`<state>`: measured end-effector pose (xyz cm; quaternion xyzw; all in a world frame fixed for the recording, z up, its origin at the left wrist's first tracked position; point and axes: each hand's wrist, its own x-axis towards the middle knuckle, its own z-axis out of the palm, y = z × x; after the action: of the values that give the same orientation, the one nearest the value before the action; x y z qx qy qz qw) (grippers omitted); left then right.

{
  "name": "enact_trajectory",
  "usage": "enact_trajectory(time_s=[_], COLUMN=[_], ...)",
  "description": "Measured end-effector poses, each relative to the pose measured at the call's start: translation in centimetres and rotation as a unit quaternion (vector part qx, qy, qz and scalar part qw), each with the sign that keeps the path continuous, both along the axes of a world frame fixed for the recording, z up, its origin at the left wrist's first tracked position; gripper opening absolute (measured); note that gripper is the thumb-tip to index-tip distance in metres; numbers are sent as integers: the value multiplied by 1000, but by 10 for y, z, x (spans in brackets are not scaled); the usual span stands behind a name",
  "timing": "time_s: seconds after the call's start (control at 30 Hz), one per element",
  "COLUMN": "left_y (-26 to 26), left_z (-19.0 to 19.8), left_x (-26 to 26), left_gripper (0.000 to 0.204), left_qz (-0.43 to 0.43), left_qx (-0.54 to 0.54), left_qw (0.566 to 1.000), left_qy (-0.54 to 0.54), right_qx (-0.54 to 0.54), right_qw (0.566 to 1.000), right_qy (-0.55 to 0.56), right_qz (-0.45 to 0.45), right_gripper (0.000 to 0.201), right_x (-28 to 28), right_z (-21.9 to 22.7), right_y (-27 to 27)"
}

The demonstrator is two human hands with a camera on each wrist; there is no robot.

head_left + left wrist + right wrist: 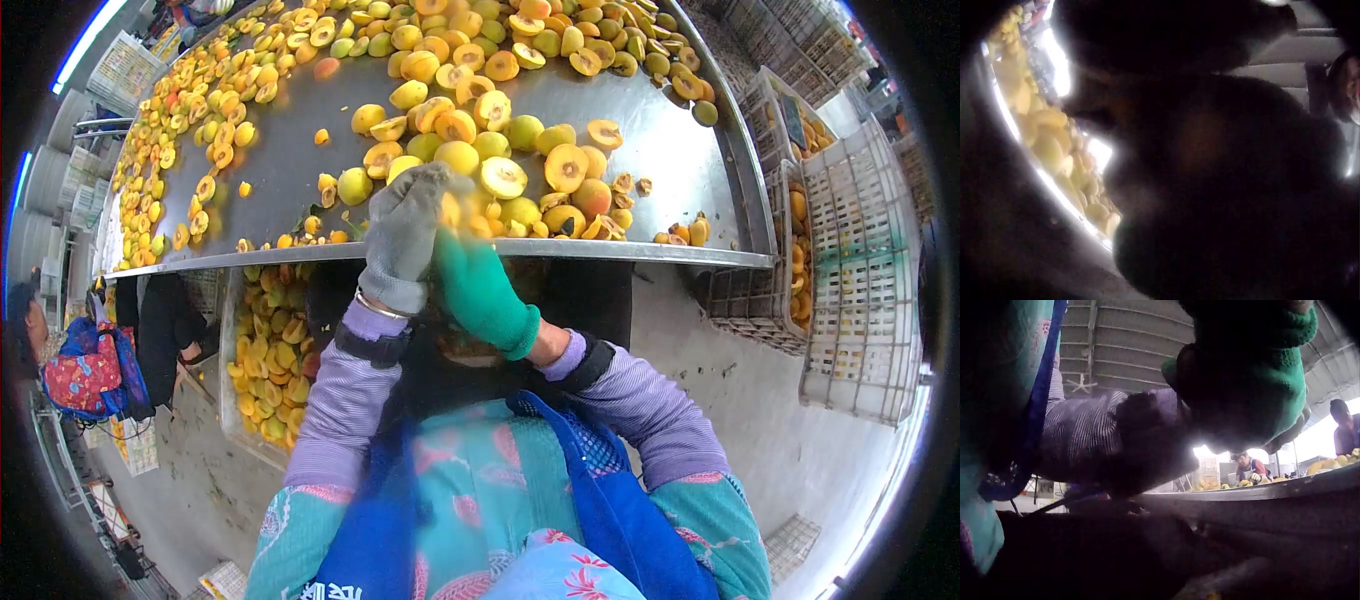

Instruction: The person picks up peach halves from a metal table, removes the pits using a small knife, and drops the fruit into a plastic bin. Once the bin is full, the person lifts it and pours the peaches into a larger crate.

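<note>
Both gloved hands meet over the near edge of a metal table. The left hand (405, 235), in a grey glove, curls its fingers round a yellow peach (452, 212) that is blurred and partly hidden. From the other side the right hand (482, 295), in a green glove, grips the same fruit with its fingertips. In the right wrist view the green glove (1279, 387) looks curled, its fingertips in shadow. The left wrist view is mostly dark. Just beyond the hands lie whole and halved peaches, among them a cut half (503, 177) showing its hollow.
The metal table (290, 150) has a raised rim and bears heaps of peaches along its left and far sides. Below its edge stands a crate (232, 400) of cut fruit. Plastic crates (860, 270) stack at the right. Other people (1251, 467) stand across the table.
</note>
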<state>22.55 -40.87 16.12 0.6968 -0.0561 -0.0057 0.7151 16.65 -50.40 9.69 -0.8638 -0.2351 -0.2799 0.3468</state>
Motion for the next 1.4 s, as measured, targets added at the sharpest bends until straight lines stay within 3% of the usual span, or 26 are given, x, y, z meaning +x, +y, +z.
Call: enact_trajectory(time_s=[0.1,0.2,0.3,0.4,0.43,0.5,0.57,0.6,0.63,0.67,0.7,0.77,0.83,0.87,0.93,1.07,1.1,1.13,1.17,1.23,1.27,1.33,1.37,1.4], left_y=[-2,1,6,12,18,29,37,32,28,18,12,8,3,1,1,9,9,10,13,24,26,29,33,33], left_z=[-1,-2,0,3,7,10,6,4,1,0,0,1,4,3,0,-2,-3,-3,0,10,-1,-15,-17,0], left_x=[1,0,1,-1,-1,4,11,6,0,-4,-7,-13,-15,-15,-16,-15,-13,-11,-8,-3,5,18,19,7], left_gripper=[31,31,30,27,26,26,25,25,26,25,24,25,27,27,26,24,24,24,24,25,27,30,31,32], left_qz=[4,1,-23,-54,-83,-132,-159,-150,-118,-75,-28,14,55,57,63,8,-6,-20,-63,-146,-190,-220,-217,-237], left_qx=[3,50,77,95,120,213,337,273,186,44,-99,-29,36,-3,-77,0,-1,-3,23,78,144,243,294,189], left_qw=[1000,999,997,991,984,939,828,904,961,995,992,999,998,998,994,1000,1000,1000,998,986,968,913,881,932], left_qy=[18,10,-19,-72,-106,-236,-419,-291,-166,-46,77,28,-24,0,49,24,9,-7,-2,10,-81,-243,-300,-198], right_qx=[95,99,154,146,116,99,124,161,206,250,293,312,255,224,239,224,342,442,519,515,511,651,686,684], right_qw=[993,995,984,981,984,978,955,956,954,949,941,930,959,969,962,970,904,790,637,630,626,362,198,131], right_qy=[61,21,82,120,116,160,252,234,215,193,169,191,109,67,119,79,257,420,560,572,579,589,574,554], right_qz=[21,8,37,40,65,93,97,71,41,12,-16,-36,-63,-75,-53,-42,9,61,110,105,105,313,401,455], right_gripper=[38,34,33,26,33,43,46,46,33,27,32,30,29,28,28,36,40,45,50,54,56,53,51,48], right_x=[4,0,2,-3,-3,-6,-9,-11,-10,-10,-9,-13,-12,-11,-12,-6,-9,-11,-12,-14,-15,-20,-23,-23], right_z=[5,7,12,14,9,4,10,2,4,7,10,20,13,10,8,-3,9,31,45,50,51,46,43,48], right_y=[4,7,11,11,7,-4,-9,2,10,18,26,28,31,31,30,35,31,24,18,12,10,1,0,0])
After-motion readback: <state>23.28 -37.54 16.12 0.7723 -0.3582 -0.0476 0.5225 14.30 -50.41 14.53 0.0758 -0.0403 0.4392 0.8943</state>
